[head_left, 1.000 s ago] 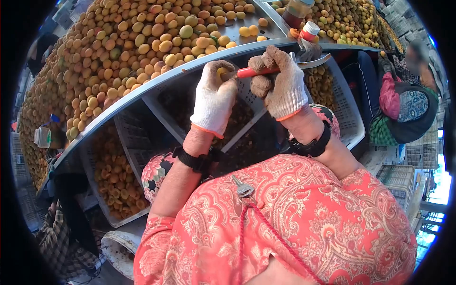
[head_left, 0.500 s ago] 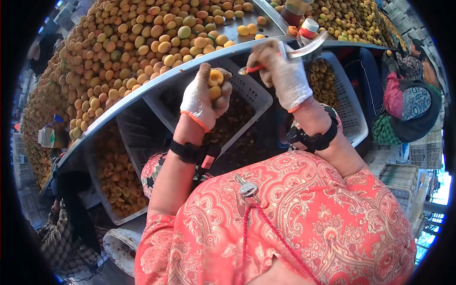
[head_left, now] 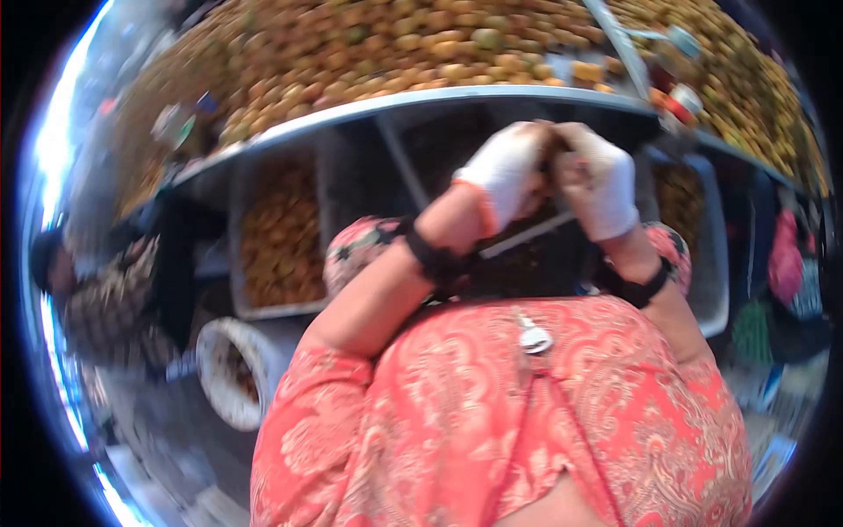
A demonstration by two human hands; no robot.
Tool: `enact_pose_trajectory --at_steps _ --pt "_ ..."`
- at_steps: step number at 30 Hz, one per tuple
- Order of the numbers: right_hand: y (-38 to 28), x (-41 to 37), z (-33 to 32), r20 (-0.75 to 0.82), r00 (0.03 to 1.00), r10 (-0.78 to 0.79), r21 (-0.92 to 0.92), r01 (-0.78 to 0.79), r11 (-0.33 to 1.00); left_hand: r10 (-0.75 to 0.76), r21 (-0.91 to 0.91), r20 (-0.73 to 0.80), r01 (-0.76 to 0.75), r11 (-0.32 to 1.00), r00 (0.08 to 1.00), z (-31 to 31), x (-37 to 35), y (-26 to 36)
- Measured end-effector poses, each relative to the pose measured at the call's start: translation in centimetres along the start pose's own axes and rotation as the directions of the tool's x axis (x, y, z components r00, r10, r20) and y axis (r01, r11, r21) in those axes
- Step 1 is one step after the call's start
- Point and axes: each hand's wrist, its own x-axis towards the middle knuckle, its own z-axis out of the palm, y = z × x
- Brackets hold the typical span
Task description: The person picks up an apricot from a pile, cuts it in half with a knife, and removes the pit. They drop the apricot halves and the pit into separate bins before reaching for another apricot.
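Note:
My left hand (head_left: pixel 509 171), in a white glove with an orange cuff, is closed and held up in front of the bins. My right hand (head_left: pixel 601 180), gloved too, is closed with its fingertips meeting the left ones. Blur and the fingers hide what lies between them; half a second ago an opened apricot showed in the left and a red-handled tool in the right. A heap of apricots (head_left: pixel 421 44) lies behind the metal table rim (head_left: pixel 369 107), beyond both hands.
A bin of apricot halves (head_left: pixel 281 233) stands to the left below the table, with a white bucket (head_left: pixel 233 373) nearer. At right is another bin (head_left: pixel 716 255). A red-and-white bottle (head_left: pixel 683 104) stands by the rim. Other people sit at both sides.
My hands were apart and have come together. The apricot and tool are no longer plainly seen. The head view has shifted, so the scene sits differently and is blurred.

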Motion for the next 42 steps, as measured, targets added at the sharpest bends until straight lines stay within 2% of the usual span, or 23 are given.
enact_pose_trajectory --at_steps 2,4,7,9,10,11,13,14,15,16,18,19,22,24,26,28,30,32,34,36,38,40,42 --pt "0.6 -0.3 1.4 0.024 0.974 0.227 0.221 -0.227 0.949 0.104 0.184 -0.128 -0.079 0.980 0.986 0.5 -1.0 0.0" --pt "0.1 0.4 0.9 0.246 0.825 0.509 0.509 -0.557 0.656 0.146 0.445 -0.093 -0.090 0.891 0.985 -0.4 -2.3 0.6" --pt "0.5 0.2 1.3 0.232 0.838 0.494 0.567 -0.529 0.631 0.327 0.568 -0.233 -0.145 0.810 0.916 -3.2 -5.1 2.0" --pt "0.0 -0.1 0.9 0.279 0.814 0.509 0.557 -0.569 0.605 0.525 0.715 -0.339 -0.149 0.683 0.780 -7.9 -6.5 2.5" --pt "0.4 -0.2 1.0 0.275 0.815 0.510 0.558 -0.567 0.606 0.529 0.747 -0.444 -0.028 0.664 0.724 -9.3 -8.2 3.7" --pt "1.3 -0.8 1.4 0.353 0.774 0.525 0.527 -0.628 0.573 0.653 0.806 -0.419 -0.071 0.587 0.631 -13.4 -8.6 3.3" --pt "1.5 -1.6 1.0 0.425 0.748 0.510 0.517 -0.663 0.541 0.639 0.748 -0.569 0.004 0.663 0.517 -20.2 -10.7 3.6" --pt "2.6 -2.4 1.5 0.397 0.780 0.483 0.501 -0.625 0.598 0.725 0.835 -0.536 0.398 0.380 0.432 -24.5 -12.0 4.7" --pt "2.2 -2.2 1.0 0.417 0.748 0.516 0.434 -0.663 0.610 0.761 0.838 -0.510 0.431 0.334 0.402 -27.1 -13.1 5.3" --pt "2.3 -2.2 0.8 0.436 0.728 0.530 0.429 -0.685 0.588 0.823 0.767 -0.467 0.610 0.196 0.322 -29.3 -14.1 6.1" --pt "3.9 -2.8 1.1 0.424 0.746 0.513 0.335 -0.656 0.677 0.834 0.796 -0.487 0.525 0.302 0.258 -32.4 -13.4 9.0" --pt "4.8 -3.1 1.7 0.375 0.799 0.470 0.333 -0.589 0.737 0.908 0.891 -0.349 0.383 0.244 0.233 -30.5 -11.8 10.2" --pt "4.0 -2.3 0.8 0.456 0.763 0.458 0.417 -0.638 0.647 0.766 0.861 -0.417 -0.058 0.506 0.489 -20.5 -4.9 13.1" --pt "3.7 -2.3 0.3 0.459 0.789 0.408 0.446 -0.602 0.663 0.675 0.872 -0.307 -0.086 0.482 0.671 -14.4 0.4 13.5" --pt "5.0 -2.9 0.2 0.390 0.840 0.377 0.504 -0.537 0.677 0.674 0.954 -0.036 -0.175 0.242 0.738 -10.2 6.5 12.3" --pt "6.4 -3.4 -0.2 0.344 0.840 0.419 0.525 -0.542 0.656 0.572 0.963 0.071 -0.206 0.176 0.817 -4.7 11.2 10.4" --pt "7.4 -3.7 -0.7 0.302 0.836 0.457 0.552 -0.545 0.632 0.535 0.966 0.260 -0.217 -0.142 0.804 -2.0 16.3 8.1" --pt "7.9 -3.8 -2.2 0.394 0.760 0.517 0.683 -0.618 0.389 0.436 0.973 0.227 -0.189 -0.130 0.871 0.1 20.5 6.6" --pt "8.7 -4.2 -2.9 0.372 0.731 0.573 0.649 -0.646 0.403 0.399 0.941 0.248 -0.123 -0.314 0.883 2.9 22.6 6.1" --pt "9.0 -3.8 -3.9 0.374 0.668 0.643 0.569 -0.713 0.410 0.334 0.924 0.174 -0.036 -0.381 0.927 3.4 25.4 5.9" --pt "10.0 -4.3 -3.9 0.409 0.631 0.659 0.585 -0.736 0.341 0.408 0.908 0.206 -0.018 -0.418 0.889 2.0 28.9 3.7" --pt "9.9 -4.4 -4.8 0.436 0.615 0.657 0.672 -0.708 0.216 0.277 0.881 0.220 -0.069 -0.467 0.935 0.7 31.3 2.7" --pt "10.4 -4.4 -5.3 0.476 0.599 0.644 0.647 -0.734 0.205 0.160 0.907 0.097 -0.021 -0.420 0.982 1.7 31.9 3.6"
